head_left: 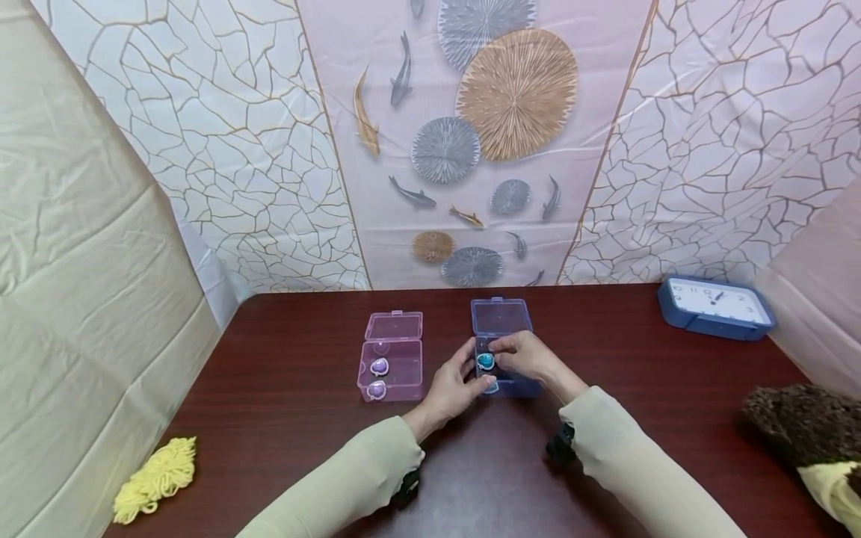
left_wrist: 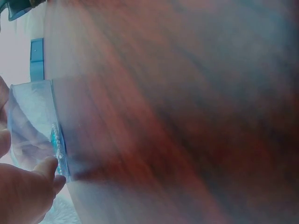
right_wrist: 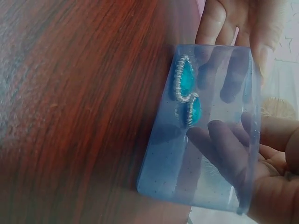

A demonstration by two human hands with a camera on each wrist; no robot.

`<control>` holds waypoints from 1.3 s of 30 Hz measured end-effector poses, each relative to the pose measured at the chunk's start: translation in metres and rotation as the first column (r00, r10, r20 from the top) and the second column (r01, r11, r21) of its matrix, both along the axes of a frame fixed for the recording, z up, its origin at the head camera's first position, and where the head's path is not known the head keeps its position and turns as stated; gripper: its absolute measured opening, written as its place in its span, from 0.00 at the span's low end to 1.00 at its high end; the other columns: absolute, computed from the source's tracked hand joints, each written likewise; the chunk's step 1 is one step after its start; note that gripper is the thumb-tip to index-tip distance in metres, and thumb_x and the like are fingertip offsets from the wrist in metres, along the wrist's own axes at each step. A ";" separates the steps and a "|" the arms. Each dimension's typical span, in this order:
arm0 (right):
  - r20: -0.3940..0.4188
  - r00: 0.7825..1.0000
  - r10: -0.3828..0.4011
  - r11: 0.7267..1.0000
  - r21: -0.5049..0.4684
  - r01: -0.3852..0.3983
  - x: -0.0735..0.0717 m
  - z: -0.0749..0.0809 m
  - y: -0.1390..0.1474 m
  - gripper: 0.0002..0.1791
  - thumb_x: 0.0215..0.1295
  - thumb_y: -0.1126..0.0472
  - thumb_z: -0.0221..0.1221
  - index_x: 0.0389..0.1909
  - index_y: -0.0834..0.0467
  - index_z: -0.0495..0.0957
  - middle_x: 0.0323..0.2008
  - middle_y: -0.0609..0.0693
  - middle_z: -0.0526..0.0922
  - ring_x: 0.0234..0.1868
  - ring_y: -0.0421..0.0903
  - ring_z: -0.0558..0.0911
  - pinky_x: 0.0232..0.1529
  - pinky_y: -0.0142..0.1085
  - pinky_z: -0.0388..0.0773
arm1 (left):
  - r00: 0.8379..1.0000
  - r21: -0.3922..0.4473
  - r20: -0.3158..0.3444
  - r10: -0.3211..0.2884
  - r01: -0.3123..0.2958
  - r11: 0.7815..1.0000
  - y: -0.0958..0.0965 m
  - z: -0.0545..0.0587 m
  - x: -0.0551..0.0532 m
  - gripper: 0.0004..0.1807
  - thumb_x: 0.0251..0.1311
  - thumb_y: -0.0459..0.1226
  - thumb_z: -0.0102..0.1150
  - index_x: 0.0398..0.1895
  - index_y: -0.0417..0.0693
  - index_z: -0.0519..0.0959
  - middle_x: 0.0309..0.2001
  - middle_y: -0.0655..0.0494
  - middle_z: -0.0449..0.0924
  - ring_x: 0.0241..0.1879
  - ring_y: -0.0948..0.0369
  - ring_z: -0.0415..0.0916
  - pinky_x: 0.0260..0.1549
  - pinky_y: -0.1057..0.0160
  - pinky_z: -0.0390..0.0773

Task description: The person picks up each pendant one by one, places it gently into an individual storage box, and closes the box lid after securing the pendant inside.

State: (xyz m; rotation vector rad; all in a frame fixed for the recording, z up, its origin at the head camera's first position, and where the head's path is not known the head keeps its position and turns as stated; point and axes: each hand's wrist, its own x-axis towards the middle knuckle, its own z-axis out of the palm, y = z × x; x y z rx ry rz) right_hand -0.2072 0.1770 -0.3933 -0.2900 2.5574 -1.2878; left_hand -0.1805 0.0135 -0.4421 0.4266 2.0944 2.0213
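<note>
A small see-through blue box (head_left: 516, 388) stands on the table, its hinged lid (head_left: 501, 317) laid back. My left hand (head_left: 449, 388) holds the box at its left side, the thumb over the front. My right hand (head_left: 527, 357) reaches inside from the right, fingertips close to a teal gem with a pearly beaded edge (head_left: 486, 362). A second teal gem (right_wrist: 187, 79) lies beside it near the wall. To the left is a similar pink box (head_left: 406, 392), lid back, holding two purple gems, one behind (head_left: 380, 367) and one in front (head_left: 377, 389).
A blue clock with a white face (head_left: 716, 305) sits at the back right. Yellow yarn (head_left: 158, 478) lies at the front left. At the right edge is a brown fuzzy thing (head_left: 800, 422) with pale yellow material. A patterned cloth (head_left: 444, 217) hangs behind the table.
</note>
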 end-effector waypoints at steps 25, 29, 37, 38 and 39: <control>0.334 0.875 -0.349 0.822 -0.340 0.458 -0.046 -0.008 0.059 0.26 0.67 0.65 0.54 0.64 0.70 0.63 0.43 0.53 0.79 0.31 0.33 0.80 0.39 0.27 0.81 | 1.000 -0.019 -0.002 0.016 -0.016 1.000 0.001 0.000 0.004 0.39 0.58 0.26 0.58 0.72 0.36 0.52 0.67 0.35 0.59 0.66 0.44 0.59 0.61 0.48 0.67; 0.298 0.886 -0.355 0.847 -0.299 0.440 -0.049 -0.010 0.056 0.25 0.66 0.65 0.56 0.62 0.70 0.66 0.43 0.53 0.79 0.31 0.34 0.79 0.37 0.26 0.81 | 1.000 -0.012 -0.004 0.018 -0.018 1.000 0.001 0.001 0.004 0.39 0.58 0.26 0.58 0.71 0.36 0.52 0.67 0.35 0.59 0.66 0.43 0.59 0.61 0.48 0.67; 0.184 0.938 -0.292 0.862 -0.375 0.342 -0.042 0.000 0.057 0.21 0.66 0.68 0.54 0.58 0.71 0.66 0.35 0.45 0.77 0.31 0.32 0.79 0.36 0.26 0.81 | 0.997 -0.027 -0.077 0.012 -0.014 1.000 -0.002 -0.007 0.000 0.39 0.59 0.33 0.61 0.71 0.38 0.54 0.66 0.36 0.62 0.66 0.47 0.62 0.58 0.57 0.72; 0.171 0.944 -0.281 0.861 -0.390 0.327 -0.040 0.003 0.057 0.20 0.66 0.68 0.54 0.57 0.71 0.66 0.35 0.45 0.76 0.31 0.32 0.78 0.38 0.27 0.81 | 0.997 -0.023 -0.072 0.013 -0.015 1.000 -0.002 -0.007 -0.001 0.39 0.59 0.32 0.60 0.71 0.38 0.53 0.67 0.36 0.61 0.66 0.47 0.62 0.58 0.57 0.72; 0.158 0.950 -0.271 0.859 -0.405 0.312 -0.038 0.005 0.058 0.18 0.65 0.69 0.54 0.55 0.71 0.67 0.35 0.45 0.75 0.32 0.33 0.78 0.39 0.27 0.81 | 0.997 -0.024 -0.070 0.014 -0.015 1.000 -0.003 -0.003 0.001 0.39 0.59 0.31 0.60 0.71 0.37 0.53 0.67 0.35 0.60 0.66 0.46 0.61 0.58 0.55 0.71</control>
